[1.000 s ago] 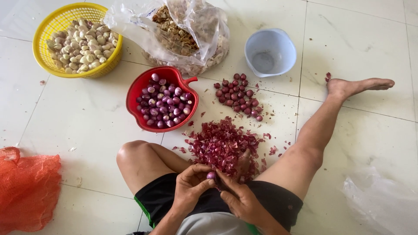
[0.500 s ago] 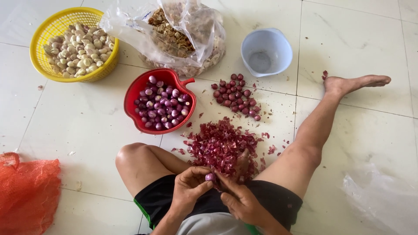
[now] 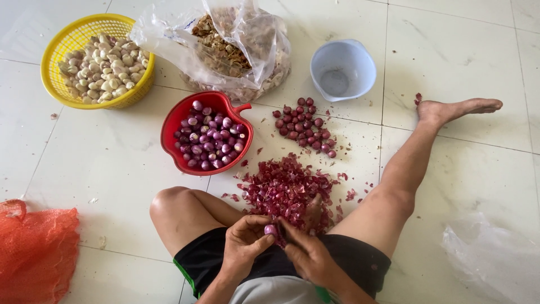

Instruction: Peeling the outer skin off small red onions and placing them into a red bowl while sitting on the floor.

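Our left hand curls closed around a small purple shallot; our right hand pinches its skin, near the peel pile.

We note left hand and right hand meeting above our lap, fingertips pinched together, wrists bent inward.

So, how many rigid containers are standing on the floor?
3: a yellow basket of pale cloves at top left, a red bowl of peeled shallots in the middle, and a pale blue bowl at top right. None seem hidden.
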